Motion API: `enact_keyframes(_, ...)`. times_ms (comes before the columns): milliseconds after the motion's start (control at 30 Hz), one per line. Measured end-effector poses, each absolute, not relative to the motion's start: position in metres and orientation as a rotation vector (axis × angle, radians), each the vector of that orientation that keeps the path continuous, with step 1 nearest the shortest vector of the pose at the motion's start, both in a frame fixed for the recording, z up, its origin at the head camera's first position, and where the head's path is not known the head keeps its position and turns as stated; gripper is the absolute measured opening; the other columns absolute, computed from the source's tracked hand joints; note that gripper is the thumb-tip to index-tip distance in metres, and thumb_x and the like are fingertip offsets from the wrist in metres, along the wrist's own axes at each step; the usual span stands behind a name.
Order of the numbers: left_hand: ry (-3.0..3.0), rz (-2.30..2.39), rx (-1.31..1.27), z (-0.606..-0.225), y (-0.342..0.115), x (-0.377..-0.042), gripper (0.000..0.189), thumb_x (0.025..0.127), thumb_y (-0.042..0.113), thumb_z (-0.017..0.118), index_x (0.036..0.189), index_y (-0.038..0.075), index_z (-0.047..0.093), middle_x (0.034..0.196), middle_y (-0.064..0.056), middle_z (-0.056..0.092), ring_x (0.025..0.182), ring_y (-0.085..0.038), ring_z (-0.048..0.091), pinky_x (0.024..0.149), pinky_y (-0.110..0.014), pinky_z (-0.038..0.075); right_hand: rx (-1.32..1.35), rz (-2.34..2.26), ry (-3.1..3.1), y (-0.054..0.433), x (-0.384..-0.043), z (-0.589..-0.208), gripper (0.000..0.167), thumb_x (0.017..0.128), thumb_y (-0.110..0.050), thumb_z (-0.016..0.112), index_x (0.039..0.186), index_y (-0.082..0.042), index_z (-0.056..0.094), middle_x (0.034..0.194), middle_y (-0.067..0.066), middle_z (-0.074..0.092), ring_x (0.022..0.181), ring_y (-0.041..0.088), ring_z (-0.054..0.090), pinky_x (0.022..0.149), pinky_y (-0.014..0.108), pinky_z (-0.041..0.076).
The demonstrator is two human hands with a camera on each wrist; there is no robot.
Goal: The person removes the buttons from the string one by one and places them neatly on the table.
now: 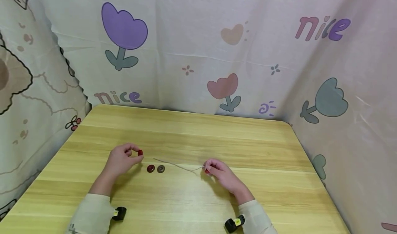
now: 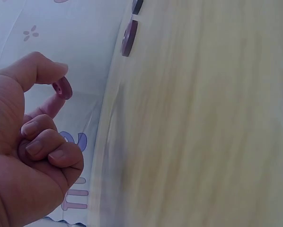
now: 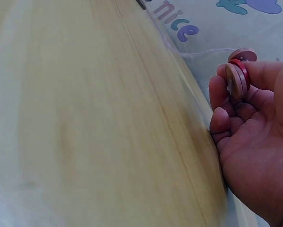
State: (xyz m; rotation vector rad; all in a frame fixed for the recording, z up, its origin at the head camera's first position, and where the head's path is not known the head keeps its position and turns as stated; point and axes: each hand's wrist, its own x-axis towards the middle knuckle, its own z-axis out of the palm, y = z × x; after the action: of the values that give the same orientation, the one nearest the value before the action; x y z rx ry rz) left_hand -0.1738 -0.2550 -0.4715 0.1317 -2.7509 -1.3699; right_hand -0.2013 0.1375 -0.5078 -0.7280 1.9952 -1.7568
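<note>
Between thumb and index finger, my left hand (image 1: pixel 122 161) pinches a red button (image 1: pixel 140 152), raised over the left part of the table; its other fingers curl into the palm. A dark red button (image 1: pixel 150 168) and a grey-brown button (image 1: pixel 161 169) lie side by side just right of that hand. My right hand (image 1: pixel 224 174) grips a small stack of buttons (image 3: pixel 238 81), brownish and red, at the end of a thin pale string (image 1: pixel 178 165). The string stretches leftward from these fingers, its far end above the two loose buttons. How it passes through the stack is partly hidden.
The wooden table (image 1: pixel 173 203) has rounded far corners. A patterned cloth (image 1: pixel 183 27) hangs behind it and along both sides. Small black cameras (image 1: pixel 119 213) are strapped at both wrists.
</note>
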Motion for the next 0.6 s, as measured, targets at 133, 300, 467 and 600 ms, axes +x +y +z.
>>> enact_keyframes(133, -2.763, -1.38, 0.12, -0.4727, -0.2572, -0.1722, 0.022, 0.086, 0.016, 0.078, 0.102, 0.006, 0.067, 0.064, 0.0, 0.033, 0.057, -0.016, 0.034, 0.048, -0.028, 0.032, -0.73, -1.762, 1.989, 0.1383, -0.2011, -0.5069, 0.025, 0.107, -0.015, 0.045, 0.103, 0.008, 0.054, 0.101, 0.025, 0.054, 0.094, 0.025, 0.052, 0.084, 0.031, 0.046)
enact_keyframes(300, -2.826, -1.369, 0.1, -0.4738, -0.2595, -0.1688, 0.023, 0.084, 0.015, 0.079, 0.102, 0.006, 0.067, 0.067, -0.001, 0.036, 0.059, -0.016, 0.036, 0.05, -0.029, 0.034, -0.729, -1.765, 1.983, 0.1387, -0.2007, -0.5066, 0.026, 0.107, -0.015, 0.045, 0.103, 0.008, 0.054, 0.101, 0.026, 0.054, 0.093, 0.025, 0.051, 0.083, 0.031, 0.046)
enact_keyframes(467, -2.866, -1.38, 0.067, -0.4766, -0.2608, -0.1649, 0.025, 0.081, 0.013, 0.082, 0.1, 0.005, 0.067, 0.069, -0.002, 0.039, 0.062, -0.018, 0.039, 0.052, -0.029, 0.035, -0.711, -1.769, 1.977, 0.1379, -0.2001, -0.5063, 0.024, 0.107, -0.016, 0.046, 0.102, 0.007, 0.054, 0.1, 0.024, 0.054, 0.093, 0.025, 0.051, 0.084, 0.032, 0.046)
enact_keyframes(600, -2.879, -1.376, 0.029, -0.4785, -0.2604, -0.1641, 0.025, 0.078, 0.011, 0.084, 0.095, 0.006, 0.067, 0.067, -0.001, 0.039, 0.06, -0.018, 0.039, 0.052, -0.03, 0.033, -0.712, -1.766, 1.987, 0.1378, -0.1996, -0.5057, 0.024, 0.107, -0.014, 0.046, 0.103, 0.007, 0.055, 0.102, 0.025, 0.055, 0.094, 0.027, 0.052, 0.084, 0.032, 0.046)
